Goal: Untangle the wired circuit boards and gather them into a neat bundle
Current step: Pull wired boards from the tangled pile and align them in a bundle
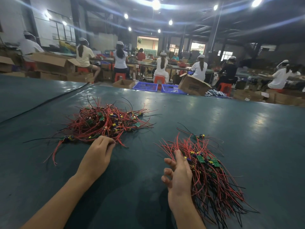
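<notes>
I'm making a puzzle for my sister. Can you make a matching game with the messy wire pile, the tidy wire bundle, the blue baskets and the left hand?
Things:
1 messy wire pile
2 tidy wire bundle
3 blue baskets
4 left hand

Places:
A on the floor past the table
B right beside the right hand
C fingers curled at the messy pile's near edge
D farther back on the table, on the left

Pairs: 1-D, 2-B, 3-A, 4-C

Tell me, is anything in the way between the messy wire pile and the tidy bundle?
Nothing visible is. Only bare table lies between the tangled pile and the bundle. The left hand touches the pile's near edge.
</notes>
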`<state>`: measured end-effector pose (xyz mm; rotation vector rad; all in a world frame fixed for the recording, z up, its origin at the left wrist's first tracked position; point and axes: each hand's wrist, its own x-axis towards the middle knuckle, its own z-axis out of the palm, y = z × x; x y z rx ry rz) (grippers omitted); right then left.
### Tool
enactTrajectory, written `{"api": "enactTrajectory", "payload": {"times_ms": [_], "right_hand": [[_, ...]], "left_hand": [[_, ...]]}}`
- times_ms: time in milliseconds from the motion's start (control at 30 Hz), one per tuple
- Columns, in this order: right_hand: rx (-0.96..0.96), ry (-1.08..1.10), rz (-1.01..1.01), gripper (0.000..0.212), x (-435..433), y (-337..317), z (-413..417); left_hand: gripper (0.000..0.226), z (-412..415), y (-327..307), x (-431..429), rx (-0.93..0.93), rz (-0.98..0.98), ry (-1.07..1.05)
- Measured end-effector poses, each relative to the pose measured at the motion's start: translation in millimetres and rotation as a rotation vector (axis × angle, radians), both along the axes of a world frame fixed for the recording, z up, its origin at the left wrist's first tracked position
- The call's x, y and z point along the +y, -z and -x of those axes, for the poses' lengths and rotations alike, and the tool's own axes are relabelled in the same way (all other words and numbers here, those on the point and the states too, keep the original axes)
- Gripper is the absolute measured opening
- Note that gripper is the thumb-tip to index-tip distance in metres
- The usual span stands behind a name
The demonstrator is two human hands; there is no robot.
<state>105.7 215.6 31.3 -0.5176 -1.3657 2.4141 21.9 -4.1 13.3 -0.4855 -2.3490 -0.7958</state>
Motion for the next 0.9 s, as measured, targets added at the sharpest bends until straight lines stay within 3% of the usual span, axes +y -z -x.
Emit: {"api": "enactTrajectory", "payload": {"times_ms": [167,300,433,533,667,767,900], "right_hand": [[-0.004,-0.193,-0.231,0.008,-12,6,0],[0.035,-0.332,-0.63,0.034,-24,15,-4],[0.188,-0.36,-0.707,0.019,-29,13,-8],[0.176,-0.322,-0.793,0.021,-27,15,-6],[0.165,-0.312,-0.67,0.027,-27,13,-5],[0.201,-0.193,-0.528,0.019,-25,7,-5],[0.136,-0.077,-0.349,0.016,-19,1,-5]], "left_hand": [[0.012,-24,-11,21,0.19,-0.059,0.13],[0.019,-40,-16,44,0.253,-0.001,0.293],[0.01,-52,-13,62,0.302,0.05,0.462],[0.008,-57,-12,69,0.295,0.033,0.516],[0.012,-60,-12,73,0.268,-0.055,0.488],[0.018,-59,-13,72,0.205,-0.18,0.396],[0.064,-55,-13,67,-0.238,-0.44,0.383]]}}
